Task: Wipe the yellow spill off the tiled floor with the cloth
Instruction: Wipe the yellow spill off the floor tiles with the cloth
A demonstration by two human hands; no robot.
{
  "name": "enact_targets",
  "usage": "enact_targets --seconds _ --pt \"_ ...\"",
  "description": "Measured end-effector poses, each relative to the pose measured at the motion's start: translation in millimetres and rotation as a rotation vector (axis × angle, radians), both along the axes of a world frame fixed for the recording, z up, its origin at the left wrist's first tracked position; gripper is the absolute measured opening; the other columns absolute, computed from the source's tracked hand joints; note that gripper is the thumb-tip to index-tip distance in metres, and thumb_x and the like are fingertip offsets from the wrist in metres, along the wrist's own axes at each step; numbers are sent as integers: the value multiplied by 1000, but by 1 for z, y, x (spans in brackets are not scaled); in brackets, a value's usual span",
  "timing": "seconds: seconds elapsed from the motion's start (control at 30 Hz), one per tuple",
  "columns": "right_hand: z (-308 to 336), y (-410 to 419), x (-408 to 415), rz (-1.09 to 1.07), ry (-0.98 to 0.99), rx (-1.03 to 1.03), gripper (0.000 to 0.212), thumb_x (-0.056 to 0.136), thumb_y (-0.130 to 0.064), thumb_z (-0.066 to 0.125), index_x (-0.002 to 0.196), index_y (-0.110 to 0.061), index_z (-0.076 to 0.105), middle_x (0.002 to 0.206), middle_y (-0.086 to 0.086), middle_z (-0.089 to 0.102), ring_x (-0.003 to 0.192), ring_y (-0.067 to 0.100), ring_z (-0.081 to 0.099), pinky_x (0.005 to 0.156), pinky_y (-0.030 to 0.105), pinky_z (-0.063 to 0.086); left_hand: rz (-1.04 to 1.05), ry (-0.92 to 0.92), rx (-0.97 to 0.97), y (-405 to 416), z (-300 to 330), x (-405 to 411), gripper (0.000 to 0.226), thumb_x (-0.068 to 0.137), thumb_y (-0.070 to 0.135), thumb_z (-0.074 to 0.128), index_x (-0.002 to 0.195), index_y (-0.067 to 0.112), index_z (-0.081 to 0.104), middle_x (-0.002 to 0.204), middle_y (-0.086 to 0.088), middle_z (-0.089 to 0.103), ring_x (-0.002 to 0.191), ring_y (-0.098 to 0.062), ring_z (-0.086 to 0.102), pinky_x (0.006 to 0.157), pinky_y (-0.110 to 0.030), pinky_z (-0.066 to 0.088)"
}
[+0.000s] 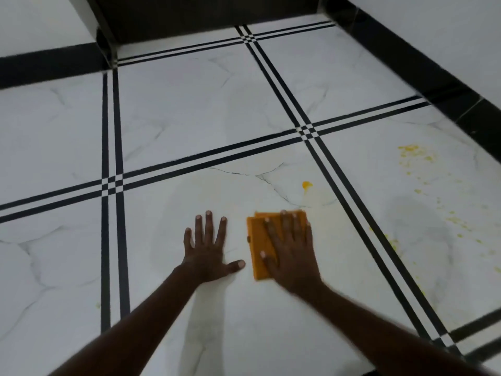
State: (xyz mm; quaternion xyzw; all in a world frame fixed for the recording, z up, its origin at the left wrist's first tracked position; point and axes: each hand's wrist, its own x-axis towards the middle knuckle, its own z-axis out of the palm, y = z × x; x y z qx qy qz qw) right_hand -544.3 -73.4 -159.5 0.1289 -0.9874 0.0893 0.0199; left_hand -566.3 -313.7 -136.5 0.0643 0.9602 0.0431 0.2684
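Cloth [260, 251] lies under flat right hand [291, 253]; left hand [207, 248] splayed beside.

White, grey-veined marble floor tiles [189, 104] are divided by paired black stripes [273, 59]. Orange cloth [259, 248] and yellow spill specks [412, 151] are noted.

Right hand [291, 253] hides much of the cloth [259, 248] — forearms cut off below.
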Motion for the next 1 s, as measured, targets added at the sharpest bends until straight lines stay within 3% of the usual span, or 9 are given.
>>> enact_targets --seconds 0.07,0.13,0.33,0.43,0.6,0.7,0.87,0.93,1.0 --pt "-4 17 -65 139 -10 41 79 97 -63 36 164 -26 19 171 15 18 158 42 11 121 64 20 -10 -3 -24 -1 -3 -2 136 51 105 11 152 25 -33 147 -12 -53 146 -39 -36 120 -62 -7" --pt "-6 44 -112 73 -7 74 78 99 -64 31 164 -24 19 170 14 22 157 41 14 121 63 21 -17 -30 -30 -1 -5 -3 140 55 105 31 148 26 -39 149 -13 -52 144 -37 -41 119 -61 -10" --pt "1 8 -41 -636 48 -97 76 99 -57 37 163 -18 25 167 22 26 154 45 19 123 64 14 20 42 16 -2 -6 5 139 57 104 36 148 31 -39 152 -10 -51 143 -34 -42 119 -60 -12" --pt "3 -45 11 -405 -2 -118 79 97 -55 43 163 -17 23 169 22 18 156 47 12 125 64 7 29 67 39 0 -2 7 139 56 106 35 149 31 -36 154 -10 -48 145 -33 -41 120 -59 -11" --pt "-4 -12 -139 188 -4 30 77 99 -63 32 165 -28 14 171 15 18 157 42 13 121 65 20 40 128 73 -1 -6 9 138 57 106 36 152 31 -31 157 -8 -43 146 -31 -39 119 -57 -13" --pt "-3 16 -198 157 -6 93 76 98 -65 27 164 -27 18 169 13 25 157 39 18 122 63 22 25 153 73 -3 -7 8 136 58 105 35 152 32 -32 157 -7 -44 146 -30 -39 119 -56 -14" --pt "-1 -30 -124 -449 21 -70 76 98 -58 35 162 -18 24 167 21 25 154 46 19 123 66 13 18 141 66 -4 -5 9 136 60 105 33 155 29 -28 159 -8 -42 148 -33 -36 120 -59 -10" --pt "0 -59 -87 -363 -18 -76 80 98 -61 36 164 -18 19 169 22 18 155 48 13 124 65 2 28 141 67 -4 -4 9 136 59 105 33 156 29 -25 160 -9 -39 149 -33 -34 121 -60 -8" --pt "0 -51 -103 -42 -54 -16 81 99 -65 33 165 -22 13 171 18 12 157 45 9 125 64 1 31 145 74 -4 -5 10 136 59 105 33 156 29 -24 161 -10 -38 150 -34 -32 121 -60 -6"
